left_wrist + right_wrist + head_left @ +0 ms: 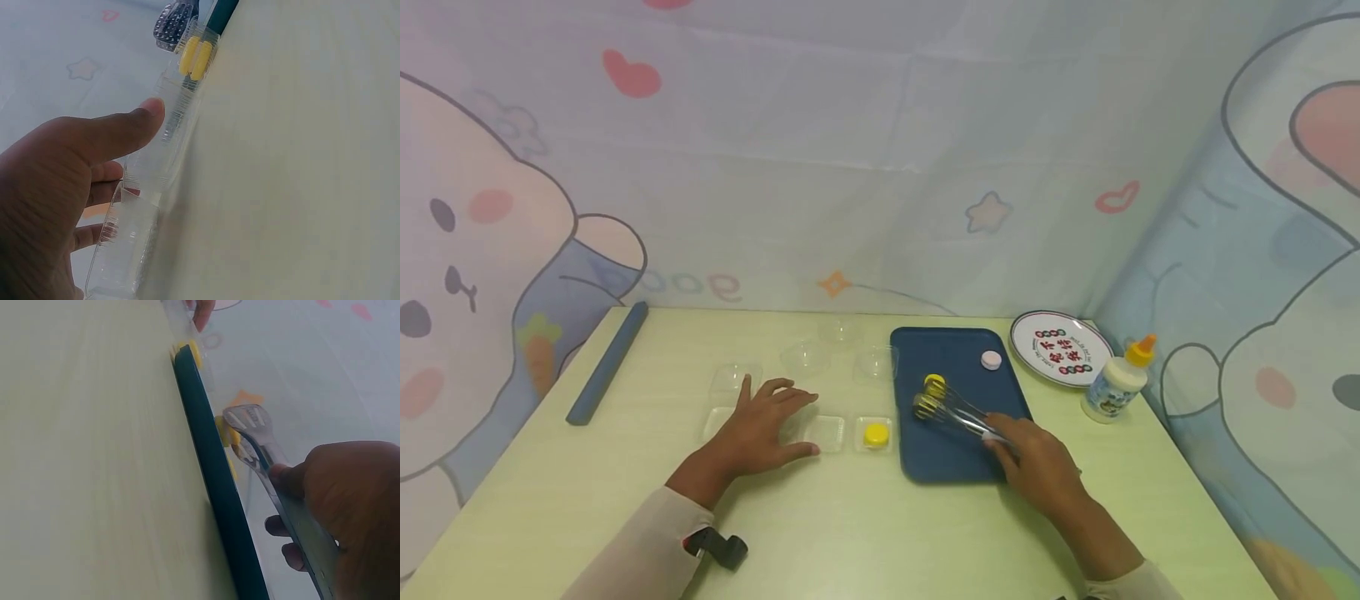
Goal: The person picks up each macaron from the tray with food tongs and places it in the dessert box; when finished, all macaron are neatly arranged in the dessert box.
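Note:
My right hand [1037, 467] grips metal tongs [972, 422] over the dark blue tray [955, 458]. Their slotted ends lie about a yellow macaron [231, 434] by the tray; how firmly they pinch it I cannot tell. Another yellow macaron [934, 381] and a pink macaron [991, 360] sit on the tray. Left of it, a small clear plastic box [859, 446] holds a yellow macaron [876, 434]. My left hand [760, 429], fingers spread, hovers over or rests at a row of clear boxes [826, 433]; in the left wrist view its thumb is nearest to them.
Clear domed lids [805, 357] stand behind the boxes. A patterned plate [1060, 348] and a white glue bottle [1116, 385] with an orange cap stand right of the tray. A blue-grey bar [608, 362] lies at the table's left edge. A printed curtain [880, 167] hangs behind.

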A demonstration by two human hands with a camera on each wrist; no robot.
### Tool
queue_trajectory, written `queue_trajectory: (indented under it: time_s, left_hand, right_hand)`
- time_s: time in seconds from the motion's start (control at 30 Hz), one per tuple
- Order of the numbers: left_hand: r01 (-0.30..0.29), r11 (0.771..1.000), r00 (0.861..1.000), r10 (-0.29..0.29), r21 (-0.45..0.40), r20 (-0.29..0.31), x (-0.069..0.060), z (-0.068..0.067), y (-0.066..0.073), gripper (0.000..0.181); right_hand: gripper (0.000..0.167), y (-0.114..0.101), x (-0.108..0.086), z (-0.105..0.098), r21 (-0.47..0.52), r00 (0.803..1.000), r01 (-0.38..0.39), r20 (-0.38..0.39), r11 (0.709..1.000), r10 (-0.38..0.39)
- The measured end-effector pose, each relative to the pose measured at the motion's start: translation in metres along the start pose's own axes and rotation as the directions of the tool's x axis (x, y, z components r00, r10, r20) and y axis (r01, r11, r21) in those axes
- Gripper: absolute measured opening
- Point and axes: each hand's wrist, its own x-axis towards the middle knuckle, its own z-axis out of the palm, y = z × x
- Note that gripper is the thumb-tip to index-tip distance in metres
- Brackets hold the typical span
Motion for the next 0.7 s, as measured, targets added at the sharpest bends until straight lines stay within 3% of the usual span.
queue_trajectory:
  time_s: [0.3,0.47,0.7]
  left_hand:
    - [-0.013,1.000,1.000,0.013,-0.002,-0.014,0.000,-0.002,-0.001,0.075]
    - [-0.005,1.000,1.000,0.005,-0.010,-0.005,-0.001,0.000,-0.001,0.076]
    - [-0.011,1.000,1.000,0.011,0.018,-0.017,0.000,0.001,-0.002,0.075]
  right_hand:
    - [0.039,-0.002,0.005,0.001,-0.011,0.994,0.052,-0.092,0.999,-0.053]
    - [0.041,-0.008,0.009,0.005,0.007,0.980,0.106,-0.170,0.994,-0.103]
    - [0.044,-0.018,0.015,0.015,0.044,0.961,0.181,-0.219,0.982,-0.167]
